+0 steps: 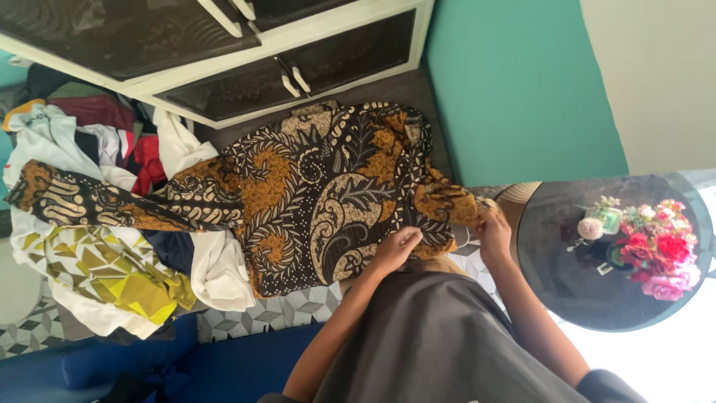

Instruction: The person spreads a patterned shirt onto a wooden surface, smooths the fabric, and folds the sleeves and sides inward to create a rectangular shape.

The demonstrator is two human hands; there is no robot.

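Observation:
A brown, black and cream batik shirt (321, 186) lies spread flat in front of me, one long sleeve (82, 198) stretched left over a heap of clothes. My left hand (399, 246) rests on the shirt's near edge, fingers curled into the fabric. My right hand (492, 233) pinches the shirt's right sleeve end (455, 203). My grey garment (440, 343) fills the lower middle of the view.
A heap of clothes (97, 261) in white, yellow-green, red and maroon sits at the left. A white cabinet (246, 67) with dark doors stands behind, beside a teal wall (514, 82). At the right is a round dark table (567, 283) with flowers (656, 246). A blue mat (149, 366) lies lower left.

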